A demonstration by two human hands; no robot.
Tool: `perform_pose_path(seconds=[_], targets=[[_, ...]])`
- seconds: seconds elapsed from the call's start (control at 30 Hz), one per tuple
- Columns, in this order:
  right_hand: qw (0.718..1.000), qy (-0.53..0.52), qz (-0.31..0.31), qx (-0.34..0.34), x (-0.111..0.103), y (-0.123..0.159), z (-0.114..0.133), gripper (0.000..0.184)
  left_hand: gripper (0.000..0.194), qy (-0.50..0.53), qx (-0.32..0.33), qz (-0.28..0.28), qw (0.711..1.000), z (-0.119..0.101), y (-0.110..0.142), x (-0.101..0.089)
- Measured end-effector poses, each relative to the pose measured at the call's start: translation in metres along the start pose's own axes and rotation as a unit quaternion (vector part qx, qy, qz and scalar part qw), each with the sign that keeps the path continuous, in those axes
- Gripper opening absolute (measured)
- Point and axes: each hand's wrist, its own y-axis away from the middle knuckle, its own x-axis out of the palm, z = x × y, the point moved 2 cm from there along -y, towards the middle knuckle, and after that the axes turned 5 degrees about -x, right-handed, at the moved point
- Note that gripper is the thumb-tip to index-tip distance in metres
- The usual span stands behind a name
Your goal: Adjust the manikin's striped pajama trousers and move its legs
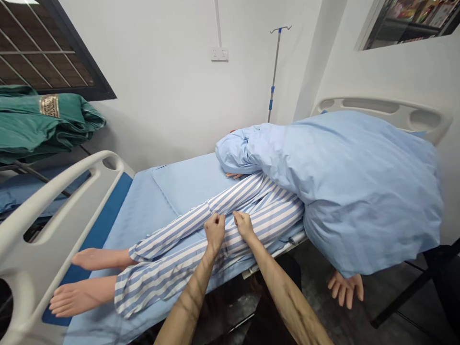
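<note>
Two bare forearms (190,302) rise from six o'clock, nearest of all, ending just below centre at the left hand (214,226) and the right hand (243,224). Both hands are curled into loose fists over the striped trousers (276,213), a small gap between them. Nothing shows inside either; whether their fingertips pinch the striped cloth I cannot tell.

Those trousers clothe a manikin-like figure on the bed (183,177), its bare feet (75,296) at eight o'clock beside the footboard (88,206). A blue quilt (352,187) lies bunched at three o'clock, over the head and torso. One manikin hand (345,287) hangs out beneath it at four o'clock, and a few fingers of another peek out near the centre.

Judged by how things lie, the upper body is covered, while the legs, from thighs to toes, are not.

Farther back, no container can be made out: a green cloth bundle (53,124) sits between nine and ten o'clock, a drip stand (276,62) at one, the headboard (402,117) between two and three.
</note>
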Motion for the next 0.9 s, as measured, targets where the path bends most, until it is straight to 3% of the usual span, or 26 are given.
perform_pose_path(seconds=[0.1, 0.23, 0.33, 0.5, 0.6, 0.73, 0.9], targets=[[0.999, -0.024, -0.033, 0.002, 0.0, -0.005, 0.003, 0.044, 0.039, 0.119, -0.023, 0.011, 0.993, -0.026, 0.006, 0.033], [0.998, -0.01, -0.067, 0.017, -0.007, -0.007, 0.012, 0.042, 0.038, 0.11, -0.078, -0.008, 0.991, -0.022, 0.014, 0.063], [0.995, 0.081, -0.058, -0.03, -0.025, -0.009, 0.034, 0.045, 0.038, 0.047, -0.036, 0.025, 0.998, -0.01, 0.016, 0.071], [0.953, 0.264, -0.014, -0.145, -0.065, -0.02, 0.066, 0.043, 0.038, 0.002, -0.011, 0.029, 1.0, -0.006, 0.016, 0.073], [0.95, 0.287, -0.023, -0.118, -0.081, -0.021, 0.051, 0.044, 0.039, -0.005, 0.004, 0.037, 0.999, -0.007, 0.019, 0.073], [0.943, 0.316, -0.048, -0.088, -0.087, -0.012, 0.017, 0.043, 0.038, 0.0, 0.004, 0.055, 0.998, -0.013, 0.016, 0.076], [0.957, 0.264, -0.073, -0.093, -0.093, -0.011, 0.008, 0.046, 0.038, 0.124, -0.031, 0.047, 0.991, -0.042, 0.007, 0.107]])
